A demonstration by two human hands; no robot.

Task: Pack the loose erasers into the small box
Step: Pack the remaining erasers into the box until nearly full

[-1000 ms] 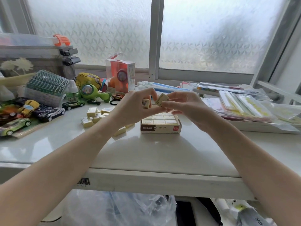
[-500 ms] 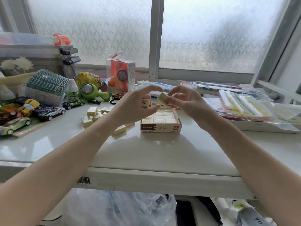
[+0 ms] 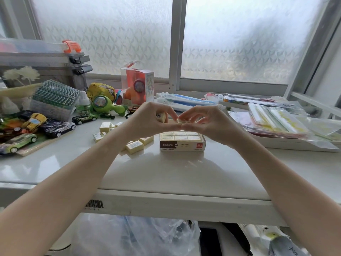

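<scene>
Erasers [image 3: 180,135] already fill the visible rows of the small box [image 3: 182,145], which sits on the counter [image 3: 175,172] just below our hands. Our left hand [image 3: 145,120] pinches one eraser [image 3: 162,116] and our right hand [image 3: 206,122] pinches another [image 3: 181,120], both raised above the box. We judge the job well along but unfinished, since a cluster of loose erasers [image 3: 134,146] lies left of the box.
</scene>
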